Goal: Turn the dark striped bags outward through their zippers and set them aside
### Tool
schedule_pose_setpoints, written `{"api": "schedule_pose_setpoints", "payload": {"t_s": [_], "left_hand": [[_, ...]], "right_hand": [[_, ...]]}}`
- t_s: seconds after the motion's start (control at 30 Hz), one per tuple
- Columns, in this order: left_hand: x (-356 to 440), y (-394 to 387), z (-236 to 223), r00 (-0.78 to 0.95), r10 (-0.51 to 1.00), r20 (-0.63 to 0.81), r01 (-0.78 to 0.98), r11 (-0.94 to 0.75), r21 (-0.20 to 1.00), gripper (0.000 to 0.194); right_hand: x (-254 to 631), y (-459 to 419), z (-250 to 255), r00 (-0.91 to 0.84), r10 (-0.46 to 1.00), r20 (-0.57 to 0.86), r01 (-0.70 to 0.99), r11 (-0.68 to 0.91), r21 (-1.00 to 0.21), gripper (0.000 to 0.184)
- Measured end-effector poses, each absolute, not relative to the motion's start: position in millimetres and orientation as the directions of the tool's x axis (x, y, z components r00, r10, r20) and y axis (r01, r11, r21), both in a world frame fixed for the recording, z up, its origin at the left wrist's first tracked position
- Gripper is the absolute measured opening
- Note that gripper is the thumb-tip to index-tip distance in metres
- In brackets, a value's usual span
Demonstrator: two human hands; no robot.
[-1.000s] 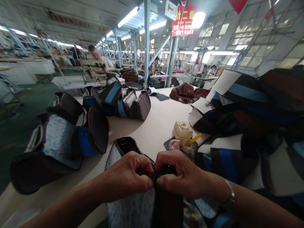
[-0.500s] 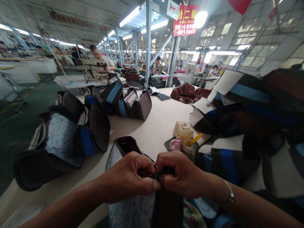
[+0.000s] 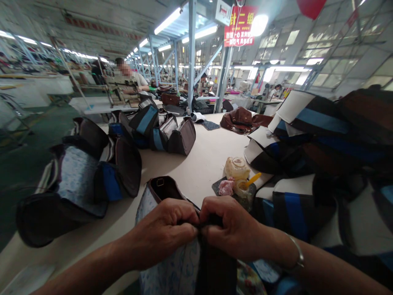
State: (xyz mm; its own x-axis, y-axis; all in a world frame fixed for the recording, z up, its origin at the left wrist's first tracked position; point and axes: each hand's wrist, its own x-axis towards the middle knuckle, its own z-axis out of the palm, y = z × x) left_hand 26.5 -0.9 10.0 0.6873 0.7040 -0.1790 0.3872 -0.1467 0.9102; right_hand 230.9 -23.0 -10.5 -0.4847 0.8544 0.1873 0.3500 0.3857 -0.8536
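Note:
A bag (image 3: 172,266) with a blue-and-white patterned side and a dark panel stands at the table's near edge, right before me. Its dark opening shows a small metal ring inside the far rim. My left hand (image 3: 172,231) is closed, pinching the bag's dark upper edge between thumb and bent fingers. Right beside it, my right hand (image 3: 227,225) pinches the same edge, and the knuckles of both hands nearly touch. A bracelet circles my right wrist. The bit of edge between the fingertips is mostly hidden.
Finished-looking bags (image 3: 119,168) stand on the pale table (image 3: 202,155) at left. Bag pieces (image 3: 294,205) are piled high at right. A glue pot with a yellow stick (image 3: 253,179) stands beyond my right hand. A brown bag (image 3: 239,121) lies farther back. A person (image 3: 132,76) sits at a machine.
Both hands keep their pinch on the bag's edge. My left thumb has drawn back slightly to the left and up; the bag has barely shifted.

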Motion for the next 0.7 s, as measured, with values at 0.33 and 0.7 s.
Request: {"api": "schedule_pose_setpoints", "payload": {"t_s": [0.33,0.7], "left_hand": [[27.5,-3.9,8.9,0.678,0.727,-0.11,0.42,-0.261,0.869,0.014],[16.4,3.0,4.2,0.659,0.725,-0.2,0.356,-0.066,0.932,0.03]], "right_hand": [[235.8,-24.9,-13.4,-0.478,0.868,0.135,0.307,0.309,-0.9,0.012],[234.9,-27.6,-25.6,-0.534,0.572,0.623,0.309,0.817,-0.486,0.015]]}}
